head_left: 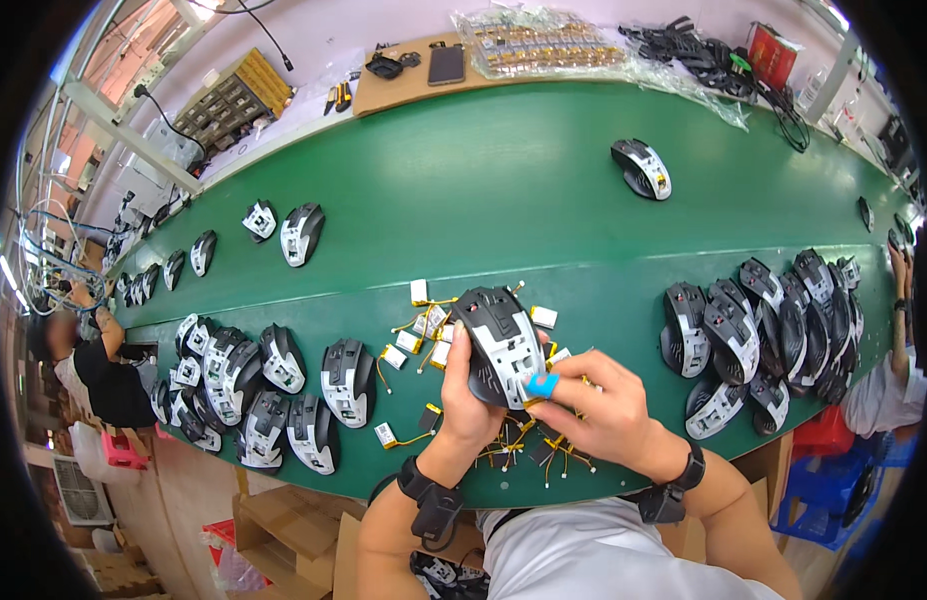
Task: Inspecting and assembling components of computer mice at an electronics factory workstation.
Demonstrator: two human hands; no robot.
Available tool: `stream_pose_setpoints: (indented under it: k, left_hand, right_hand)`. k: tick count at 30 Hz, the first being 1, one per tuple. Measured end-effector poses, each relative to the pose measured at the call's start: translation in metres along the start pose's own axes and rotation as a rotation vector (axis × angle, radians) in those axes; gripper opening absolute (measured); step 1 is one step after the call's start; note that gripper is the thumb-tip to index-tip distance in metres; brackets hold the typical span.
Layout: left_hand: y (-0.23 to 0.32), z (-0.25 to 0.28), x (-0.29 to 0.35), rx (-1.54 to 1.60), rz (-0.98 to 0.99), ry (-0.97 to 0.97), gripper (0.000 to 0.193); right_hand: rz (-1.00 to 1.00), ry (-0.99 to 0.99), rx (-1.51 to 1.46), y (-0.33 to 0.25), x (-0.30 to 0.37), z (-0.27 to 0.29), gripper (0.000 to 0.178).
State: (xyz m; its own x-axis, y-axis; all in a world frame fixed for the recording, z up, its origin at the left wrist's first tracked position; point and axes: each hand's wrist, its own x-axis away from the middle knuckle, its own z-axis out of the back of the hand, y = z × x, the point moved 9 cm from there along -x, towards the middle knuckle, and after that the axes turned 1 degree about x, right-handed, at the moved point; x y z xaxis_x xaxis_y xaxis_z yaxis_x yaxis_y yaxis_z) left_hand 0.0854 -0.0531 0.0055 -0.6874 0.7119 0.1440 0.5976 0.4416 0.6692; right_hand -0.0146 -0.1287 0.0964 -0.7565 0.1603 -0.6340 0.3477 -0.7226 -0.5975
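A half-assembled computer mouse (499,335), black with a white inner frame, is held up over the bench in my left hand (467,402), whose fingers wrap around its left side. My right hand (611,408) has a blue band around one finger. Its thumb and fingers pinch together at the mouse's near end, by the openings in the white frame. Something small and yellowish shows at the fingertips, too hidden to name. Beneath and around the mouse lie several small silver battery packs (544,317) with yellow ends and thin wires.
More half-assembled mice cluster at left (231,375) and right (733,330). Farther back, a lone mouse (640,168) lies on the green bench (463,180). A bubble-wrapped stack (538,45) lies along the back. Other people sit at both sides. Cardboard boxes (293,525) stand below the bench.
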Motion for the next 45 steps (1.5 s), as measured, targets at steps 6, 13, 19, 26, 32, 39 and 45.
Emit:
stream_pose_setpoints:
  k: [6,13,19,26,32,39,45]
  left_hand:
    - [0.004,-0.007,0.002,-0.045,0.011,-0.026,0.061]
    - [-0.003,-0.017,0.008,-0.171,0.012,-0.193,0.063]
    - [0.0,-0.013,0.008,-0.322,0.013,-0.166,0.067]
    - [0.013,-0.012,-0.001,-0.138,-0.05,-0.182,0.062]
    - [0.011,-0.005,0.003,-0.288,-0.179,-0.07,0.064]
    - [0.036,-0.026,0.027,-0.515,-0.631,-0.139,0.096]
    - [0.029,-0.016,0.02,-0.407,-0.464,-0.101,0.079]
  right_hand:
    - [0.033,-0.032,-0.06,0.002,-0.001,-0.001,0.026]
    - [-0.046,0.019,-0.093,0.016,-0.002,0.005,0.025]
    - [-0.069,0.051,-0.127,0.016,-0.003,0.005,0.028]
    - [0.166,0.02,0.063,-0.002,-0.006,0.009,0.026]
    - [-0.078,0.042,-0.012,0.018,-0.003,0.011,0.019]
    - [-0.967,0.098,-1.013,0.067,0.033,-0.027,0.012]
    - [-0.155,0.133,-0.011,0.022,0.004,0.01,0.014]
